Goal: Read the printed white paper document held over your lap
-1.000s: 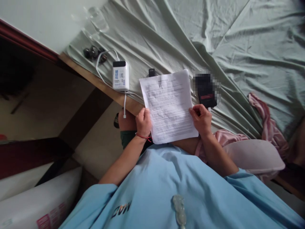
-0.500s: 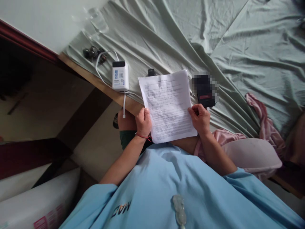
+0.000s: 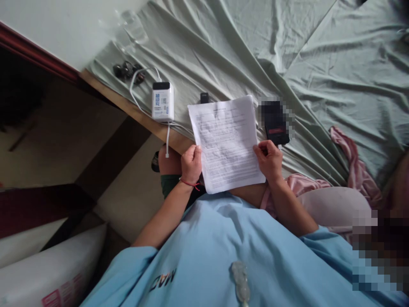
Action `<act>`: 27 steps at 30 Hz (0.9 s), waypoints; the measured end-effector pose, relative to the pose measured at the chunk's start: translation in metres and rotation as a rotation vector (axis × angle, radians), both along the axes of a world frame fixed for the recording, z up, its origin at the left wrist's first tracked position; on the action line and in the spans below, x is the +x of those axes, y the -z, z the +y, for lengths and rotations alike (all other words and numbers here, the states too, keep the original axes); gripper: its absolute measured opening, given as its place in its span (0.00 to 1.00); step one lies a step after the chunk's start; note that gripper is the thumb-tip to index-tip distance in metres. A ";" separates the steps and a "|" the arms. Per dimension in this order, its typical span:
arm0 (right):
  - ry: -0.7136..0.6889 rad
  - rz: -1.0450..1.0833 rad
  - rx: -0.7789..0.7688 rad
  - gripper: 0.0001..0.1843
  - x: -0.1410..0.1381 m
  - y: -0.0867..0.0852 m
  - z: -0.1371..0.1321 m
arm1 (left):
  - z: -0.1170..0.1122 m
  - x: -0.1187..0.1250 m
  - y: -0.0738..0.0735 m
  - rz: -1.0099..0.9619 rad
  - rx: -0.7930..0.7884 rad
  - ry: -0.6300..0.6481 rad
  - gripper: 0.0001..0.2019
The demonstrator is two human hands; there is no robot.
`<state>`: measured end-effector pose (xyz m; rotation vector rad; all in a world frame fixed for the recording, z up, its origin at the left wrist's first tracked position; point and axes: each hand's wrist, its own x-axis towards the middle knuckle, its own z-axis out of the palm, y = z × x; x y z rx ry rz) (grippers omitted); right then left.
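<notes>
A printed sheet of paper (image 3: 228, 143) is held up over my lap, its lines of small text too blurred to read. My left hand (image 3: 191, 164) is closed on its left edge, thumb on top. At the right edge my right hand (image 3: 270, 160) pinches the same sheet between thumb and fingers. Just beyond the right hand a dark phone (image 3: 276, 123), partly pixelated, lies on the bed with a white plug at its lower end. Behind the paper's top edge a small black object (image 3: 205, 98) peeks out, mostly hidden.
A white power bank (image 3: 162, 102) with a white cable (image 3: 168, 140) rests near the wooden bed edge (image 3: 134, 113). Dark round items (image 3: 128, 71) and a clear plastic container (image 3: 132, 32) are farther back. Pink cloth (image 3: 351, 157) lies at right on the green sheet (image 3: 223, 55).
The paper has shifted very slightly to the right within the view, still held by both hands. A pixelated patch now appears at the lower right.
</notes>
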<state>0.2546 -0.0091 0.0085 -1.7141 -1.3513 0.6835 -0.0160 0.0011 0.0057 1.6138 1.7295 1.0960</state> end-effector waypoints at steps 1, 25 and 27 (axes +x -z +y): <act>-0.001 0.002 0.002 0.10 0.000 0.000 0.000 | 0.000 0.000 0.000 0.000 -0.006 0.001 0.19; -0.006 0.024 -0.022 0.11 0.001 -0.001 -0.001 | 0.003 -0.004 0.002 0.074 -0.029 0.061 0.19; -0.014 0.039 -0.062 0.11 0.002 -0.005 -0.002 | 0.003 -0.003 0.001 0.087 -0.030 0.060 0.18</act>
